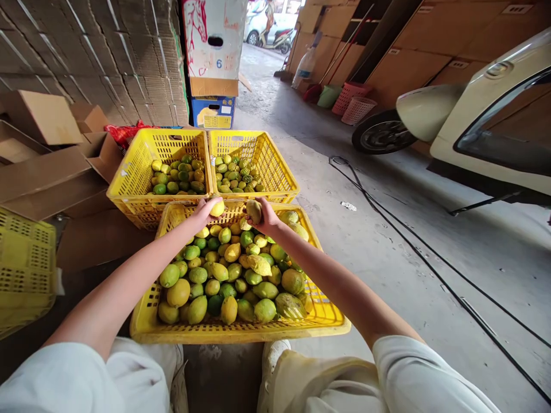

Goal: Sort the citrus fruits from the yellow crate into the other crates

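Note:
My left hand (204, 213) is closed around a yellow lemon (217, 207), over the far rim of the near crate. In my right hand (267, 216) is a dull greenish-brown lemon (253, 211), gripped above the same crate. This near yellow plastic crate (241, 334) holds many loose lemons, some green, some yellow, a few large and blotchy. Behind it stand two more yellow crates side by side. Green and yellow lemons lie in the far left crate (124, 172), while the far right crate (282, 172) has mostly dark green ones.
Flattened and open cardboard boxes (47, 172) lie to the left, beside another yellow crate (26, 264). Stacked cartons (213, 57) stand behind the crates. At right are a parked scooter (456, 115) and a black cable (400, 229) across the concrete floor. Plastic baskets (350, 97) stand farther back.

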Demonstrator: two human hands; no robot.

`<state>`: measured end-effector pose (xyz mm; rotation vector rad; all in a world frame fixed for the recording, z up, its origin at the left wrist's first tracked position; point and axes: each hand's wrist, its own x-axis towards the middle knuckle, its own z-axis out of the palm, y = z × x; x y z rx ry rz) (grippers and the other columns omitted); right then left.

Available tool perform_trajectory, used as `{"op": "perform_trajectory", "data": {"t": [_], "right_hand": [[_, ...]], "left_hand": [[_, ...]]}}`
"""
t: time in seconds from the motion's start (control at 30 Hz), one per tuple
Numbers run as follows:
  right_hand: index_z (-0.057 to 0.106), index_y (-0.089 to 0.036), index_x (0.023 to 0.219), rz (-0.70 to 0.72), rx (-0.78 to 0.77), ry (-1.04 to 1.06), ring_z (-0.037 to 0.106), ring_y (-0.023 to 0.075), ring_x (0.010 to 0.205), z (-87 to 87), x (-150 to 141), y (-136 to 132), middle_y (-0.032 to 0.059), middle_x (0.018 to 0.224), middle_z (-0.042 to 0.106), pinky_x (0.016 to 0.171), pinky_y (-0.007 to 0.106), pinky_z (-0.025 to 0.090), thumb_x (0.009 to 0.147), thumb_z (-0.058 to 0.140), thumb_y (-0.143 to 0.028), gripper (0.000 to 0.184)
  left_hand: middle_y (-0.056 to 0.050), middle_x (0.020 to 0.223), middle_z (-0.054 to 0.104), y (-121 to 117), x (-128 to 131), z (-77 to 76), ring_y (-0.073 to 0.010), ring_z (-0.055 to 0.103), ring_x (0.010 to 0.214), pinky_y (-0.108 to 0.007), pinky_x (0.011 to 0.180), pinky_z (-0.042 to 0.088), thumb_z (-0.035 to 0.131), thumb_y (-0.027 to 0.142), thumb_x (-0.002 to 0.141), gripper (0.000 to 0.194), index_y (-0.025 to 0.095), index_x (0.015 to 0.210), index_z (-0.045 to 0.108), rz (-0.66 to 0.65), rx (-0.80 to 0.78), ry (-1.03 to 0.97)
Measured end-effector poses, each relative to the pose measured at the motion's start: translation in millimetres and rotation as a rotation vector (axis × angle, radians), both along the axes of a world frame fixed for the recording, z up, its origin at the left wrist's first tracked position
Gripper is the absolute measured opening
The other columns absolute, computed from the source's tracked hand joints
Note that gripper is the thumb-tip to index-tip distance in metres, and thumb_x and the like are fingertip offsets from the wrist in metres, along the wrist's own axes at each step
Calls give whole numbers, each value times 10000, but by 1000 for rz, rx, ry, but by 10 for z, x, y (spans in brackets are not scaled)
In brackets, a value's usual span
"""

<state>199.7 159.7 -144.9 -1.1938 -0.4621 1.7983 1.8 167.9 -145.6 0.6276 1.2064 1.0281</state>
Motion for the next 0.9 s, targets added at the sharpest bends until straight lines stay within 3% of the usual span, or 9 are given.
{"op": "perform_trajectory", "data": {"t": [0.13, 0.27, 0.33, 0.5, 0.6, 0.67, 0.8, 0.9], "right_hand": [[517, -230, 920, 38, 10, 18, 635, 184, 607, -38, 33, 51, 1, 713, 599, 500, 295, 583, 874, 568, -285, 88], [536, -218, 938, 111, 43, 11, 675, 173, 663, 12, 57, 53, 3, 784, 639, 587, 296, 626, 808, 669, -173, 191], [557, -210, 941, 125, 72, 0, 679, 153, 689, 34, 52, 30, 0, 804, 662, 603, 251, 620, 775, 708, -119, 242], [566, -244, 1002, 94, 102, -32, 615, 94, 627, 24, 31, -10, -42, 847, 695, 538, 159, 543, 709, 777, -79, 397], [574, -242, 990, 74, 92, -22, 508, 79, 533, 17, 40, 5, -22, 872, 713, 436, 154, 435, 772, 770, -181, 300], [586, -219, 970, 67, 78, 1, 482, 93, 520, 30, 50, 20, 22, 888, 725, 407, 174, 398, 856, 688, -270, 162], [572, -226, 1006, 40, 70, 50, 578, 149, 603, 93, 58, 34, 47, 865, 711, 446, 209, 465, 884, 595, -270, 132], [536, -238, 986, 33, 78, 61, 625, 167, 658, 138, 56, 17, 36, 833, 679, 481, 228, 521, 862, 639, -226, 161]], "left_hand": [[-11, 753, 660, 9, 8, -40, -163, 663, 552, -238, 459, 502, 666, 255, 952, 209, 191, 1096, 528, 13, -10, 5], [-30, 803, 658, 24, 30, -61, -174, 702, 687, -273, 625, 601, 569, 267, 989, 105, 180, 1045, 583, 46, 5, -21], [-37, 854, 676, 11, 39, -51, -169, 713, 738, -267, 654, 604, 635, 220, 956, 81, 185, 1008, 584, 47, 24, -11], [-6, 873, 697, -55, 70, 18, -130, 694, 689, -203, 543, 513, 790, 125, 862, 299, 213, 974, 527, 65, 71, 67], [23, 762, 663, -61, 87, 54, -124, 662, 591, -190, 479, 456, 786, 156, 877, 292, 222, 960, 515, 44, 66, 81], [18, 727, 640, -46, 99, 60, -126, 645, 566, -204, 482, 481, 713, 232, 942, 165, 208, 960, 551, 27, 52, 60], [-31, 755, 647, -15, 119, 30, -154, 666, 619, -264, 562, 581, 501, 261, 1022, 138, 164, 966, 582, 21, 6, 10], [-33, 843, 679, -27, 119, 7, -153, 700, 686, -273, 634, 614, 616, 175, 954, 48, 174, 976, 574, 26, 16, 19]]}}
